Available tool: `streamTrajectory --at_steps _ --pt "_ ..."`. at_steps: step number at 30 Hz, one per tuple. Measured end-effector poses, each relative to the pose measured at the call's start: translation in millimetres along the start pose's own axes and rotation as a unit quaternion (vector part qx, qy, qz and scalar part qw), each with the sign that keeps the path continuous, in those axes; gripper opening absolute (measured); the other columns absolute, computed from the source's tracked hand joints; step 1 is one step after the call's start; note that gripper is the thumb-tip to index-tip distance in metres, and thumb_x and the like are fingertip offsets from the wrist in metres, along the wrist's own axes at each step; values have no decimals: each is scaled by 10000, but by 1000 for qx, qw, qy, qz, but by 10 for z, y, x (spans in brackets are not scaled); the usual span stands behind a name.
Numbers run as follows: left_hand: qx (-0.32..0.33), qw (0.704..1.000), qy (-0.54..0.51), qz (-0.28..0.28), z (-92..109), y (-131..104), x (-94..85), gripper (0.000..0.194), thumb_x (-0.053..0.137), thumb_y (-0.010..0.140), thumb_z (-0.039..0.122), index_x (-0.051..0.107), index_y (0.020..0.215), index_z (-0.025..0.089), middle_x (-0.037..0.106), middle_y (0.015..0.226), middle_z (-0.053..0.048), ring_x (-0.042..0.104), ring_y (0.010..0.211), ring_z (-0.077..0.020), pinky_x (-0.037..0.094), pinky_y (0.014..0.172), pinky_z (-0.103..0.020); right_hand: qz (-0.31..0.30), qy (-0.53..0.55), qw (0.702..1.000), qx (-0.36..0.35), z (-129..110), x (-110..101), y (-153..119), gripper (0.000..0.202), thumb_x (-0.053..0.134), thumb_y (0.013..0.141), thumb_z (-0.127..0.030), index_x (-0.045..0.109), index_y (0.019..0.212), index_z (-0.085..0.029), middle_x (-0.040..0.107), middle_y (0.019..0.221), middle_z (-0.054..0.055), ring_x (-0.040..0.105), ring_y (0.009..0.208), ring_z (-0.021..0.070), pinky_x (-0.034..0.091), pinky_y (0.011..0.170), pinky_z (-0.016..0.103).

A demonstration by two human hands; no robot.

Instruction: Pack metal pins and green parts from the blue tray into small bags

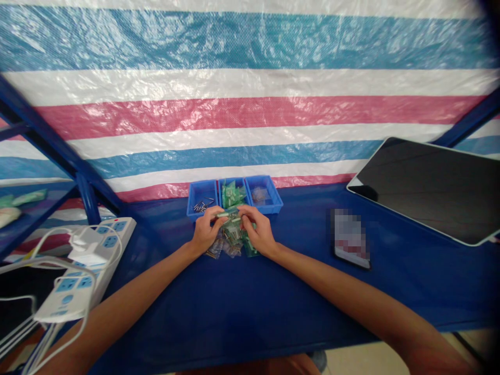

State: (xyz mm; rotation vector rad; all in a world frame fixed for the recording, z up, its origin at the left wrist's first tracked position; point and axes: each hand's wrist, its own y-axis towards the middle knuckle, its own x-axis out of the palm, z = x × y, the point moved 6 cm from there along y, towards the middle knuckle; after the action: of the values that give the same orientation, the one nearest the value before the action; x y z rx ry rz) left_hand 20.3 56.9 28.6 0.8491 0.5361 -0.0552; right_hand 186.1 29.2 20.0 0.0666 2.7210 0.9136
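My left hand [207, 229] and my right hand [258, 229] are close together over the blue table, fingers closed on a small greenish clear plastic bag [233, 220] stretched between them. What the bag contains is too small to make out. Beneath and between the hands lies a pile of small plastic bags [231, 247], some clear with brownish metal-looking pieces, others green. Just behind stand three joined blue bins. Loose metal pins or screws [201, 207] lie in the left bin [189, 200], green bags [233, 192] fill the middle one, and clear bags [261, 196] sit in the right bin [278, 202].
A phone [351, 239] with a blurred screen lies to the right. Farther right, a large dark-screened panel [433, 187] rests on the table [234, 317]. On the left is a white power strip [64, 294] with cables and a plug. Striped plastic sheeting [250, 112] hangs behind.
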Motion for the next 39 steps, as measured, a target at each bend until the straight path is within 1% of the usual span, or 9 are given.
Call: streamTrajectory --at_steps 6,10,12,18,22,25,28,34,39 --pt "-68 997 -32 -9 -116 -23 26 276 557 870 368 532 1055 164 651 726 18 593 541 -81 439 530 -173 -10 21 999 -41 -13 28 -13 324 421 907 -163 531 1201 -244 579 1020 61 576 665 117 511 663 280" --pt "-88 994 -61 -20 -99 -23 29 292 552 873 363 516 1086 167 542 518 87 504 421 -70 388 483 -169 -32 -31 996 -77 -69 38 3 303 474 884 -150 597 1145 -244 582 1053 74 581 909 174 500 767 310" --pt "-73 995 -58 -38 -48 -18 25 249 521 891 349 545 1060 168 524 501 83 497 424 -73 387 493 -175 -32 -51 995 -80 -86 29 12 273 498 874 -149 628 1099 -234 590 1010 71 569 936 182 490 779 311" --pt "22 996 -61 -67 100 4 -16 328 381 942 361 619 1007 146 593 680 -13 562 612 -120 439 626 -237 -11 -59 997 -54 -98 -4 21 164 527 896 -252 655 982 -196 628 881 49 581 791 156 475 725 281" --pt "77 996 -16 -37 176 36 -45 238 541 872 339 632 966 140 524 679 -9 508 639 -127 435 637 -258 9 -78 996 -34 -66 -15 17 197 529 899 -320 658 920 -173 637 782 31 573 697 143 458 683 263" --pt "82 996 20 -4 208 55 -66 145 623 823 271 638 886 141 541 769 -26 501 639 -107 443 621 -242 7 -81 996 -24 -41 -6 15 222 520 902 -339 663 896 -169 642 762 27 573 674 139 454 667 254" --pt "79 997 26 -4 207 52 -51 120 606 837 250 634 875 139 608 925 -71 570 730 -120 475 665 -244 1 -80 997 -26 -47 -2 18 234 509 907 -339 667 911 -166 645 769 31 577 680 141 454 672 257" --pt "56 997 55 -7 101 8 -11 136 575 864 262 648 877 147 688 763 -31 639 672 -126 507 699 -233 -12 -61 998 -29 -79 -7 17 259 455 930 -308 657 1016 -172 666 859 51 616 775 158 476 739 276" --pt "50 997 50 29 74 -14 -47 217 574 860 270 613 1032 144 704 869 -50 661 692 -128 518 685 -227 -5 -48 999 -1 -20 2 3 274 443 928 -296 617 1110 -187 673 904 56 629 808 169 490 730 280"
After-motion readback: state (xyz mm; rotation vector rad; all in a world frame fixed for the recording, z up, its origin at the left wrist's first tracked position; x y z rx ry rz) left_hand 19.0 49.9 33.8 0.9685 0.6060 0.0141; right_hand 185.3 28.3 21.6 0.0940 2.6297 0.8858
